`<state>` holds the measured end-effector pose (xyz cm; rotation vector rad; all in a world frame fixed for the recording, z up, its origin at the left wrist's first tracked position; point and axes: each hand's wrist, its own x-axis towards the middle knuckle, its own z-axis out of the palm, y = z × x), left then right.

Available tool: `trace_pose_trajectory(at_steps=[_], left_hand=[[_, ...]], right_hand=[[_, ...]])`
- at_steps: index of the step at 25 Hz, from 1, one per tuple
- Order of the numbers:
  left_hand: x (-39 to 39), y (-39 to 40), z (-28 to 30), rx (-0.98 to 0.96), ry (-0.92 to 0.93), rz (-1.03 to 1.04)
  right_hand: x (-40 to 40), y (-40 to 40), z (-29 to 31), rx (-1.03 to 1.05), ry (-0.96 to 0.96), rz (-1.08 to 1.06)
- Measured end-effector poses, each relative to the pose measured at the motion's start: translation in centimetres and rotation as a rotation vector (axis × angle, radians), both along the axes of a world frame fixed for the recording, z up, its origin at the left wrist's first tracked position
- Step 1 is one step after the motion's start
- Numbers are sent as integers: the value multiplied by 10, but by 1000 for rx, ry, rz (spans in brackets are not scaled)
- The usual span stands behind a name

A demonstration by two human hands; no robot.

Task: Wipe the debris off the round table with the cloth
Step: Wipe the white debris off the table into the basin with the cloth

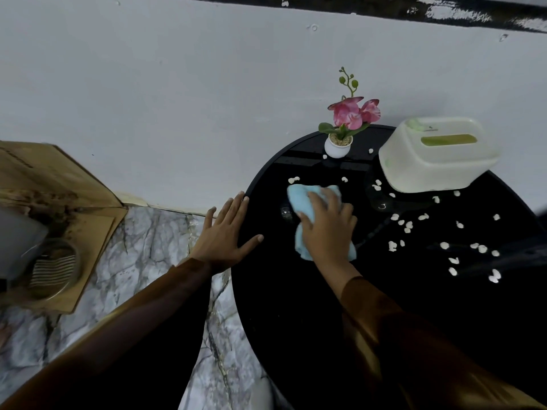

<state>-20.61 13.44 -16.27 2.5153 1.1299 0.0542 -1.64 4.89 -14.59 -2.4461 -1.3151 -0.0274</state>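
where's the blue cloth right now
In the head view the blue cloth lies on the left part of the black round table, pressed flat under the right hand, in front of the small flower pot.

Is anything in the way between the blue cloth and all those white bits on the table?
Mostly no. The right hand presses the cloth flat on the black table, and the white bits lie to its right across bare tabletop. Only the bits farthest back sit close beside the tissue box and flower pot.
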Motion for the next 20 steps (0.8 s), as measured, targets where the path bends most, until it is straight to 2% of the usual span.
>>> trace_pose_trajectory(at_steps=[3,5,8,11,13,16,20], left_hand=[[2,2,0,4,-8,-7],[5,5,1,-2,-7,-9],[10,11,2,6,-6,-13],[12,14,2,5,-11,-20],[12,14,-1,14,-8,-18],[13,15,-3,24,-20,-12],[13,15,-3,68,3,-20]], right_hand=[[29,-12,7,14,136,-274],[22,-6,17,94,183,-324],[-14,24,25,201,138,-30],[-31,65,21,56,73,220],[-26,86,14,-65,30,259],[-11,97,10,-82,49,161],[12,73,13,-78,146,-95]])
